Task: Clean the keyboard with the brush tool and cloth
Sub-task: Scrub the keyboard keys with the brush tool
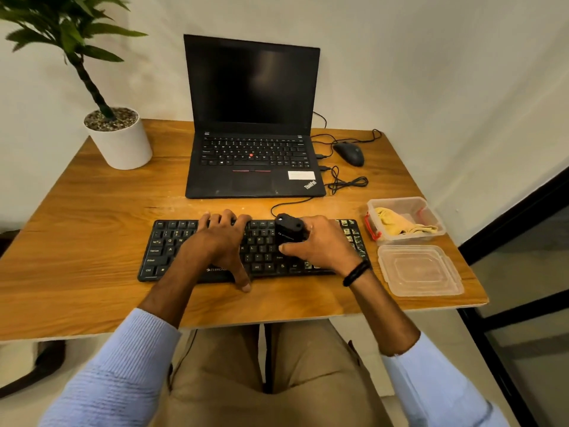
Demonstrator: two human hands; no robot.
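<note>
Grips one brush tool in curled right hand fingers over one keyboard, rests spread left hand fingers mid-keys, leaves one cloth by tabletop right edge.

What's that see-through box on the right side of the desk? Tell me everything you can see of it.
The box is a rectangular tub of clear, slightly cloudy plastic. It stands open and upright on the wooden table, to the right of the keyboard. A red clip hangs on its left end. A crumpled yellow cloth lies inside. Its matching lid lies flat on the table just in front of it.
</note>
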